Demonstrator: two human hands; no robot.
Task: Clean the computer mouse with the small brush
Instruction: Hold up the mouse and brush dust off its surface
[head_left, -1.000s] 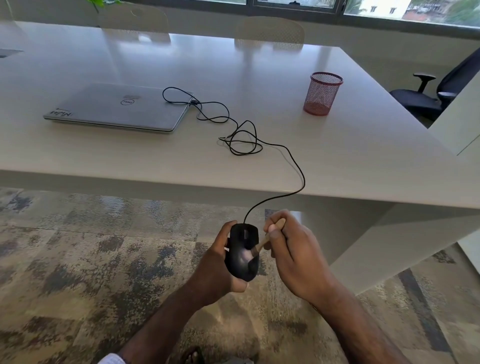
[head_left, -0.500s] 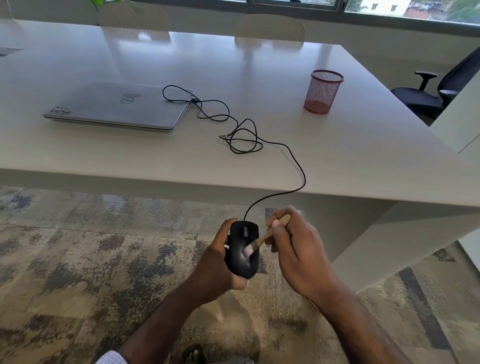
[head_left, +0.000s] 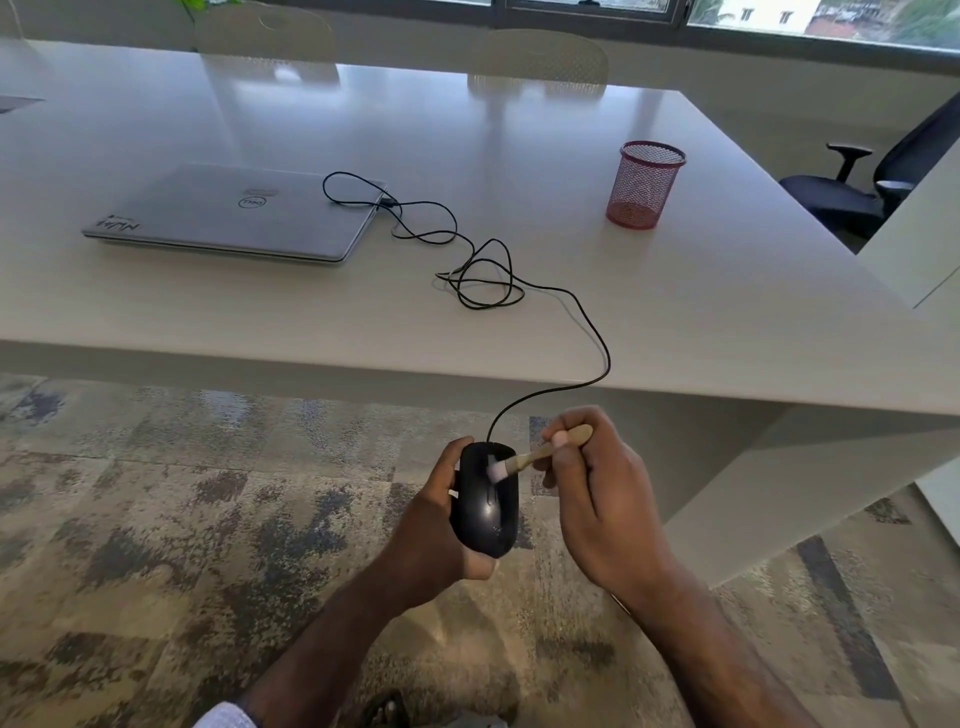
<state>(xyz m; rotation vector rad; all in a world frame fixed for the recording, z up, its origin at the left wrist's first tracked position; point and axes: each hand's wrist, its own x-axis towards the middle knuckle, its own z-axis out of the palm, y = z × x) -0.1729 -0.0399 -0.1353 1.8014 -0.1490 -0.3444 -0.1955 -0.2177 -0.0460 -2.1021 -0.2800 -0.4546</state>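
A black wired computer mouse (head_left: 488, 512) is held in the air below the table's front edge, top side up. My left hand (head_left: 434, 525) grips it from the left and underneath. My right hand (head_left: 597, 493) pinches a small brush (head_left: 535, 457) with a wooden handle. Its pale bristles touch the front of the mouse near the scroll wheel. The mouse's black cable (head_left: 582, 312) runs up over the table edge, loops on the tabletop and reaches the laptop (head_left: 234, 213).
The white table (head_left: 675, 312) carries a closed silver laptop at the left and a red mesh pen cup (head_left: 644, 184) at the right. A black office chair (head_left: 872, 182) stands at the far right. Patterned carpet (head_left: 156, 519) lies below my hands.
The brush tip has moved from the middle of the mouse forward to the scroll wheel area. My right hand has shifted slightly up. The mouse stays in my left hand.
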